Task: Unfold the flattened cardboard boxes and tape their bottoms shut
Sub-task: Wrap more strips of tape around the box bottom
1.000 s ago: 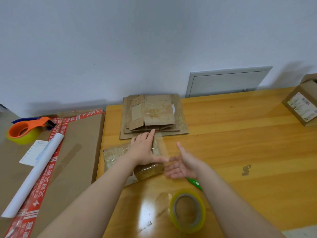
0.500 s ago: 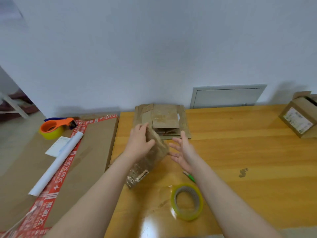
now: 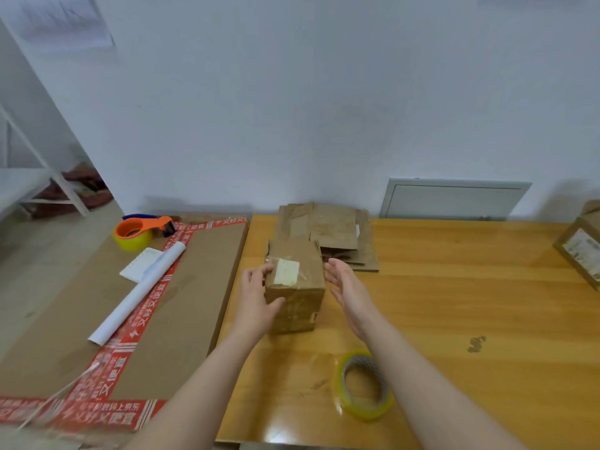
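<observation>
Your left hand (image 3: 256, 303) clasps the box (image 3: 297, 287) by its left side; your right hand (image 3: 349, 293) is spread just beside its right side. The box stands near the table's (image 3: 454, 303) left edge. Square its walls first, I'd say. One tape roll (image 3: 363, 412), one dispenser (image 3: 139, 232), one stack of flats (image 3: 331, 228), one second box (image 3: 581, 251).

The box (image 3: 297, 287), which was lying flat on the table (image 3: 454, 287) a second ago, is now standing up, opened into shape. The left hand (image 3: 258, 300), pressing flat on it before, is now gripping its left side. The right hand (image 3: 349, 290) is hovering open just beside its right side.
</observation>
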